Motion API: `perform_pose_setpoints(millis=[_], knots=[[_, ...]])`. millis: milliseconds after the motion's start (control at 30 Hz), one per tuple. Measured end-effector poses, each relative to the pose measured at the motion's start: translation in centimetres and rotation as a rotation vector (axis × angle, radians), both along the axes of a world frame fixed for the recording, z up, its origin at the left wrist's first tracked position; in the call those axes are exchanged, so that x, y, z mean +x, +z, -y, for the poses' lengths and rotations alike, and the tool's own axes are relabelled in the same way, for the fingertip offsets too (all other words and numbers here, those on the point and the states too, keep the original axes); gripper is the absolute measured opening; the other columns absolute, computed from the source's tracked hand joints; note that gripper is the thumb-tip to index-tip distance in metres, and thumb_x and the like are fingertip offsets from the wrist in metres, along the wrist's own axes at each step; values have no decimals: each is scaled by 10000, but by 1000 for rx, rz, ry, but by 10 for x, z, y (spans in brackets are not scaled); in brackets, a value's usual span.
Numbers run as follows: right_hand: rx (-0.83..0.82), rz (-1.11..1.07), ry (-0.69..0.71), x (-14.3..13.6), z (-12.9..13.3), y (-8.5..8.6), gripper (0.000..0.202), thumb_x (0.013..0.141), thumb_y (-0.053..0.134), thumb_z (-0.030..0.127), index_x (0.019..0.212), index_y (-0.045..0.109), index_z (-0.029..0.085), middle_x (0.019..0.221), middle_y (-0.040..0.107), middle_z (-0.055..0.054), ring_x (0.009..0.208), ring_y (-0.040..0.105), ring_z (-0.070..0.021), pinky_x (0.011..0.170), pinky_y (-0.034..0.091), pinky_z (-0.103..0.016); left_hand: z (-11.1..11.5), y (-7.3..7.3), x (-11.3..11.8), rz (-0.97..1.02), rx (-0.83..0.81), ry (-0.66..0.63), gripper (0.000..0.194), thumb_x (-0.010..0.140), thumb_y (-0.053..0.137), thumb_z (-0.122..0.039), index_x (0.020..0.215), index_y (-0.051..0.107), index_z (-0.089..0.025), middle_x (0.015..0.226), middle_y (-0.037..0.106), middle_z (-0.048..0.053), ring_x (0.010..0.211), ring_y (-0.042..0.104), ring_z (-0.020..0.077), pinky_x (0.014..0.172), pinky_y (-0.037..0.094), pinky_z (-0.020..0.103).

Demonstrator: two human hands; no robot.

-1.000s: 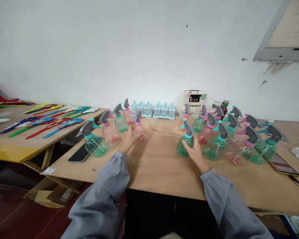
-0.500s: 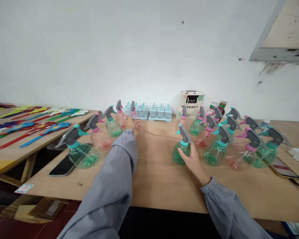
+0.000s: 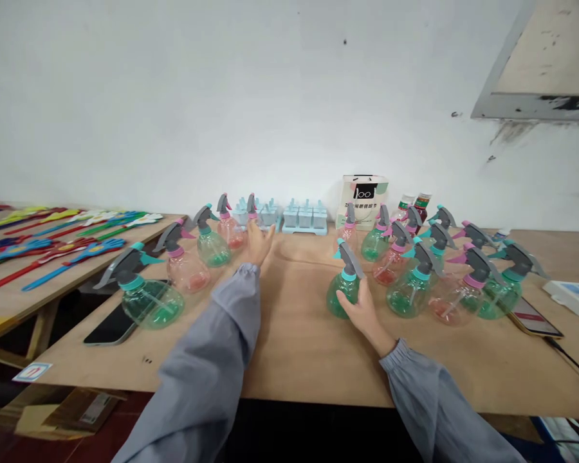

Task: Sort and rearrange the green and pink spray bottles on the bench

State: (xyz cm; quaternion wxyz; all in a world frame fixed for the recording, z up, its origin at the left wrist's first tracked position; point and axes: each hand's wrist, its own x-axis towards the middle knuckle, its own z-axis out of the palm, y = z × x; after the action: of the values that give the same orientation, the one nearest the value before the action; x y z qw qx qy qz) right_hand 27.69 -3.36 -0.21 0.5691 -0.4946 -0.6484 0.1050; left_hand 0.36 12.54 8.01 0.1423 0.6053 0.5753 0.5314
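Observation:
My left hand point(image 3: 260, 244), fingers spread, is at the back left beside a pink spray bottle whose grey and pink head point(image 3: 251, 204) shows above it; the bottle's body is mostly hidden behind the hand. Toward the right, my right hand point(image 3: 359, 307) is wrapped round the lower part of a green spray bottle point(image 3: 340, 290) that stands upright on the table point(image 3: 309, 334). Left of my left hand stand more pink and green bottles, among them a green one point(image 3: 153, 303) at the front and a pink one point(image 3: 188, 270).
Several more spray bottles point(image 3: 408, 294) crowd the right side. Pale blue moulds point(image 3: 305, 218) and a paper bag point(image 3: 361, 202) line the wall. Phones lie at the left point(image 3: 110, 326) and right point(image 3: 535, 316). Colourful flower-ended strips point(image 3: 72, 260) cover another table.
My left hand's fingers now show spread apart, and the pink bottle's body is more hidden behind it. My right hand remains on the green bottle. The whole view has shifted slightly.

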Motion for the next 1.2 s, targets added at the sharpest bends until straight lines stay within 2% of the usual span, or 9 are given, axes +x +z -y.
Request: perform_pose_setpoints(millis=[100,200,333,467,633,767,867,1033,1200], knots=[[8,-2,33,-11,2,0,482,879,614,431,1291,482,219,1149,631,-108,1084,620,-282,971,522,-478,46,-9,27,48,19,-294,474,975,519,-408,1380,459,-169,1465,488,173,1341,508,253,1116,414,403],[40,15,100,-29,5,-3,513,900,612,438,1349,464,239,1248,607,-122,1184,591,-290,1042,489,-499,98,-17,58,64,-4,-610,797,779,764,-495,1448,420,-231,1565,410,146,1470,378,308,1201,320,445],[30,101,256,-47,8,-7,618,878,640,513,1414,462,262,1343,586,-135,1275,552,-324,1087,458,-538,139,-18,86,173,11,-660,929,687,839,-483,1474,407,-247,1526,460,137,1429,432,329,1199,334,468],[24,74,276,-33,-16,8,647,942,514,560,1491,387,242,1482,508,-135,1401,467,-284,1176,373,-501,137,-17,85,306,53,-574,591,782,756,-439,1300,583,-213,1333,627,124,1291,569,295,1158,388,461],[113,-105,-151,5,-105,41,795,896,492,668,1483,322,160,1527,418,-212,1455,377,-299,1204,289,-527,125,-18,66,423,-12,-639,479,783,758,-389,1224,646,-237,1289,665,97,1259,603,268,1124,435,447],[40,-108,-292,20,-170,37,1043,738,612,775,1444,312,68,1482,404,-333,1434,368,-398,1153,295,-618,126,-13,54,502,-25,-677,487,770,763,-384,1223,646,-251,1229,698,72,1217,631,252,1109,451,440],[5,-102,-291,23,-191,23,1073,672,673,776,1402,343,62,1417,457,-354,1387,418,-427,1120,319,-641,129,-7,48,596,-46,-695,508,748,772,-392,1213,651,-228,1142,732,73,1149,672,261,1084,473,451],[-44,-94,-242,24,-169,7,984,636,733,722,1325,432,88,1339,529,-305,1308,493,-417,1082,372,-637,131,-1,45,718,-121,-758,406,684,770,-341,1053,703,-187,1046,762,79,1071,714,289,1070,492,487],[-10,-48,-40,23,-90,-9,881,709,744,647,1370,426,158,1366,549,-213,1285,542,-334,1103,416,-554,134,0,45,792,-167,-868,343,613,677,-240,946,719,-171,1002,774,83,1161,681,330,1127,450,521]])
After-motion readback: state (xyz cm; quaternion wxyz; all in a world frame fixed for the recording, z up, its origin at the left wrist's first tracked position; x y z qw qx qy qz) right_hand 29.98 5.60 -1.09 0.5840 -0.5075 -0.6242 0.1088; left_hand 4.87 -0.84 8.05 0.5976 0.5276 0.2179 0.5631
